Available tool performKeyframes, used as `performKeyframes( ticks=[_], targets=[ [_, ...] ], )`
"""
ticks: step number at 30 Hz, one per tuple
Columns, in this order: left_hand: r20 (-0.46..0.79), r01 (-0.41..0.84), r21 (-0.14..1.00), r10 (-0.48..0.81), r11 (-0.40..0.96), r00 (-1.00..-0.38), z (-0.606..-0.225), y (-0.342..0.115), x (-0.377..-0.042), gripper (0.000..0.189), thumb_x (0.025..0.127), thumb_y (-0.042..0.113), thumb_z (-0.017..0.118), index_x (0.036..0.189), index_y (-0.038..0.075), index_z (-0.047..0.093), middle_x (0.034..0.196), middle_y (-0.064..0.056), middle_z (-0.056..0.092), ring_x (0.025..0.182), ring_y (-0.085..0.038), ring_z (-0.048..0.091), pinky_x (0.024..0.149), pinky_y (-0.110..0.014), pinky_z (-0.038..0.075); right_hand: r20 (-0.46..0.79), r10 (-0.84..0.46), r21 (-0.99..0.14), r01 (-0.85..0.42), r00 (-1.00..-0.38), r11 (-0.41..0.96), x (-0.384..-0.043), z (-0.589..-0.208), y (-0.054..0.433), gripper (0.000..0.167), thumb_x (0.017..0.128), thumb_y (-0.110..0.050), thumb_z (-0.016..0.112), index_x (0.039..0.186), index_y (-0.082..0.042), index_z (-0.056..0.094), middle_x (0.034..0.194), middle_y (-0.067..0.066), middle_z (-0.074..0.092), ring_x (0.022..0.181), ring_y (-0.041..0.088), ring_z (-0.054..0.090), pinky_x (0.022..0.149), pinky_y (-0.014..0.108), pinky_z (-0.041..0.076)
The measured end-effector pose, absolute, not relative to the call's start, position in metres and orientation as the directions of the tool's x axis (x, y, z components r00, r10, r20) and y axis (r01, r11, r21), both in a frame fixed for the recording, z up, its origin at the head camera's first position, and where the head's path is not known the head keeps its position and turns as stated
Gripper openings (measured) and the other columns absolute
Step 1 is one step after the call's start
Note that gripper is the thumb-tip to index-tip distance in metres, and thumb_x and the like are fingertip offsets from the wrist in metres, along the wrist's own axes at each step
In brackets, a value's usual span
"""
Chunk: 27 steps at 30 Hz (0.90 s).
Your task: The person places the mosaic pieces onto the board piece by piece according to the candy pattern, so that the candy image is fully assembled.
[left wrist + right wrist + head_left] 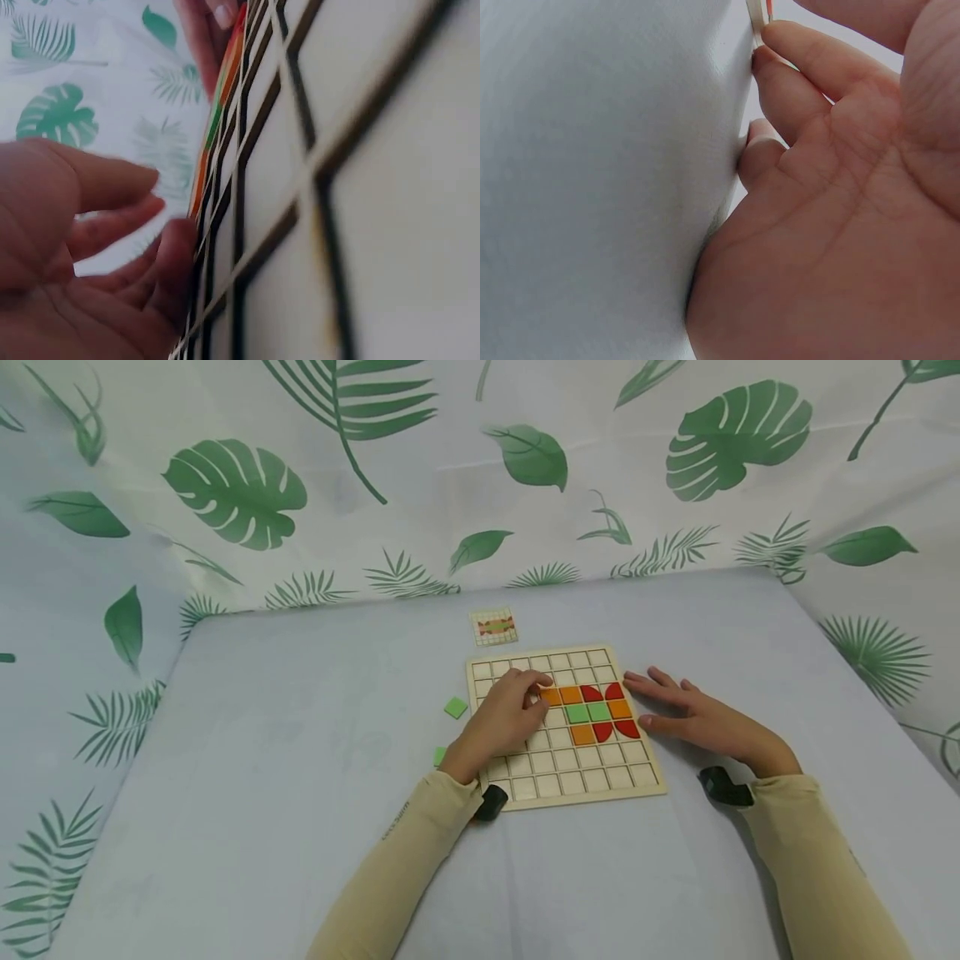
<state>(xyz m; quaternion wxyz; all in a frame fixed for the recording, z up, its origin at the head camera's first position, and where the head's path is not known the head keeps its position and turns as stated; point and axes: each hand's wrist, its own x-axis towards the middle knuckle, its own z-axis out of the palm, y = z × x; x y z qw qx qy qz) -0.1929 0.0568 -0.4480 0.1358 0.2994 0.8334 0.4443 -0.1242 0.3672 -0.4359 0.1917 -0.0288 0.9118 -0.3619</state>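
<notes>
A wooden grid board (532, 787) lies on the table, with orange, green and red-shape tiles in its right half. My left hand (501, 718) is over the board's left part, its bent fingertips beside the leftmost orange tile (551, 697). In the left wrist view the thumb (120, 180) and fingers show no tile between them, and one finger meets the board surface. My right hand (701, 718) rests on the table with extended fingers, its fingertips at the board's right edge. The left hand covers some squares of the board.
Behind the board lies a small pattern card (495, 627). A loose green tile (455, 707) lies left of the board, and another green tile (439, 756) is partly hidden by the left wrist. A leaf-print cloth (525, 527) hangs behind the table.
</notes>
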Motion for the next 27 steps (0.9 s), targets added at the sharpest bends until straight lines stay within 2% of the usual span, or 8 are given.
performKeyframes(
  ticks=[5, 12, 17, 21, 27],
  targets=[
    [0.016, 0.255, 0.914, 0.599, 0.315, -0.800, -0.444, 0.041, -0.200, 0.037, 0.110, 0.017, 0.056, 0.145, 0.004, 0.062, 0.128, -0.010, 0.066, 0.113, -0.023, 0.066, 0.096, -0.037, 0.054, -0.337, -0.189, -0.669, 0.093, -0.922, 0.737, -0.124, -0.436, 0.367, 0.079, 0.104, -0.037, 0.070, 0.170, -0.018, 0.031, 0.176, 0.026, 0.003, 0.158, 0.052, -0.014, 0.119, 0.076, -0.005],
    [-0.033, 0.131, 0.957, 0.546, 0.258, -0.837, -0.433, 0.009, -0.210, 0.045, 0.110, 0.024, 0.062, 0.151, 0.006, 0.057, 0.133, -0.009, 0.064, 0.118, -0.027, 0.065, 0.097, -0.044, 0.054, -0.337, -0.186, -0.669, 0.096, -0.923, 0.737, -0.123, -0.434, 0.368, 0.079, 0.104, -0.037, 0.069, 0.170, -0.018, 0.031, 0.176, 0.026, 0.001, 0.157, 0.055, -0.015, 0.117, 0.079, -0.003],
    [-0.100, 0.109, 0.931, 0.531, 0.348, -0.842, -0.432, -0.016, -0.221, 0.047, 0.107, 0.027, 0.066, 0.149, 0.008, 0.059, 0.132, -0.009, 0.065, 0.121, -0.027, 0.063, 0.095, -0.045, 0.054, -0.328, -0.199, -0.679, 0.084, -0.924, 0.730, -0.123, -0.433, 0.368, 0.079, 0.104, -0.035, 0.070, 0.170, -0.015, 0.031, 0.176, 0.027, 0.002, 0.158, 0.052, -0.013, 0.119, 0.076, -0.006],
    [-0.134, 0.140, 0.883, 0.527, 0.448, -0.839, -0.432, -0.033, -0.227, 0.043, 0.105, 0.028, 0.067, 0.142, 0.007, 0.063, 0.131, -0.010, 0.066, 0.122, -0.029, 0.061, 0.096, -0.045, 0.053, -0.319, -0.205, -0.686, 0.077, -0.925, 0.723, -0.123, -0.435, 0.369, 0.078, 0.104, -0.033, 0.070, 0.169, -0.014, 0.031, 0.176, 0.026, 0.004, 0.160, 0.049, -0.011, 0.121, 0.072, -0.009],
    [-0.172, 0.221, 0.804, 0.572, 0.552, -0.802, -0.435, -0.050, -0.233, 0.040, 0.102, 0.021, 0.073, 0.136, 0.002, 0.065, 0.136, -0.014, 0.062, 0.126, -0.030, 0.054, 0.109, -0.046, 0.044, -0.330, -0.193, -0.686, 0.094, -0.924, 0.722, -0.123, -0.434, 0.367, 0.079, 0.104, -0.034, 0.071, 0.170, -0.017, 0.030, 0.175, 0.027, 0.003, 0.158, 0.052, -0.014, 0.119, 0.076, -0.007]
  ],
)
